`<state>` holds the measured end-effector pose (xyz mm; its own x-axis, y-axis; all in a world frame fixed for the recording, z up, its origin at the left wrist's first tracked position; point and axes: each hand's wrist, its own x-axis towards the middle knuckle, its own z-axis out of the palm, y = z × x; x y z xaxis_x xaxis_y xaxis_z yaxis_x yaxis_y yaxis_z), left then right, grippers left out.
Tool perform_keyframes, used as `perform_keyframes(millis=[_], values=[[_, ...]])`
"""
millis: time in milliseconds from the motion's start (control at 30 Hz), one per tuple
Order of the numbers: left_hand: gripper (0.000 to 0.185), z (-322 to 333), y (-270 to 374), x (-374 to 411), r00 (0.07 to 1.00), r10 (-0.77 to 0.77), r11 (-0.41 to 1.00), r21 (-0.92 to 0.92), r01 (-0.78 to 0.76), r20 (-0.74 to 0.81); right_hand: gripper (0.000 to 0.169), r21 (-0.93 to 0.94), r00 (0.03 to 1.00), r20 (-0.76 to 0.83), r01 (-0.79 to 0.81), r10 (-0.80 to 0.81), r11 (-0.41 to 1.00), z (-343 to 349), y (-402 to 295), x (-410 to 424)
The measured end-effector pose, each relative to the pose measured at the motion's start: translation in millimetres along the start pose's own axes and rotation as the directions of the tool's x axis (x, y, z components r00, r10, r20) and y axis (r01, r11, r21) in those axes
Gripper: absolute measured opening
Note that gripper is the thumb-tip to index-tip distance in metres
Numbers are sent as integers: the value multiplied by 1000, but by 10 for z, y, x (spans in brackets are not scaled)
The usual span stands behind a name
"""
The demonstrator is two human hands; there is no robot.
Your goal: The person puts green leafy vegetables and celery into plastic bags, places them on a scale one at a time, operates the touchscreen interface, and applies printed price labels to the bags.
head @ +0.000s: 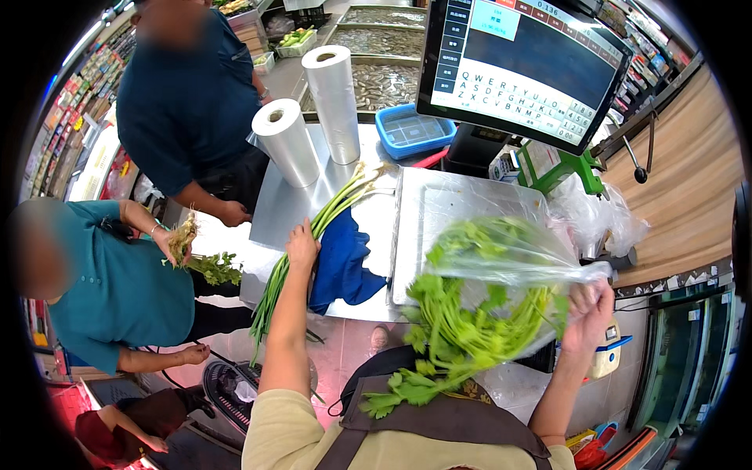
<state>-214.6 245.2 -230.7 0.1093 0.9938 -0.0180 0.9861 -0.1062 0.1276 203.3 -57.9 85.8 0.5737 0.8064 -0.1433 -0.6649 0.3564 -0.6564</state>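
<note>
My right hand [587,308] grips the gathered neck of a thin see-through plastic bag [517,267]. Leafy green celery [458,317] fills the bag, and its leafy tops spill out towards my apron. This bundle hangs over the front edge of the metal scale plate [411,235]. To the left, my left hand [302,244] is closed around a bunch of scallions [338,205]. Their white root ends lie on the metal counter, and the green tops droop past its edge. Beside them is a crumpled blue cloth [343,261].
Two plastic bag rolls [332,106] stand upright behind the scallions, near stacked blue baskets [411,132]. A touch-screen [523,70] rises behind the scale, beside a green frame [552,170]. At the left, a person [129,276] holds rooted greens [214,267]; another person [188,100] stands close by.
</note>
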Motion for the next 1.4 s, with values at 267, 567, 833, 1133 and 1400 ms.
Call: perform_keyframes(millis=[267, 567, 833, 1133, 1400], values=[[25, -445, -283, -223, 981, -80, 994, -57, 91, 176, 21, 154, 988, 47, 141, -150, 978, -439, -611, -309], [24, -2540, -139, -1542, 983, 104, 968, -242, -65, 151, 22, 183, 956, -107, 288, -272, 940, -1048, -1302, -762], [23, -3469, 1727, -1256, 646, 707, 702, -170, -692, 288, 16, 112, 892, -131, 446, -432, 888, -1660, -1736, -1000], [26, -2284, 3445, -589, 296, 890, 384, -219, -897, 346, 13, 30, 770, -238, 615, -592, 788, -2190, -2135, -1714], [34, -1466, 3746, -507, 334, 930, 363, -239, -901, 154, 10, 2, 750, -249, 633, -613, 774, -2397, -2308, -1997]])
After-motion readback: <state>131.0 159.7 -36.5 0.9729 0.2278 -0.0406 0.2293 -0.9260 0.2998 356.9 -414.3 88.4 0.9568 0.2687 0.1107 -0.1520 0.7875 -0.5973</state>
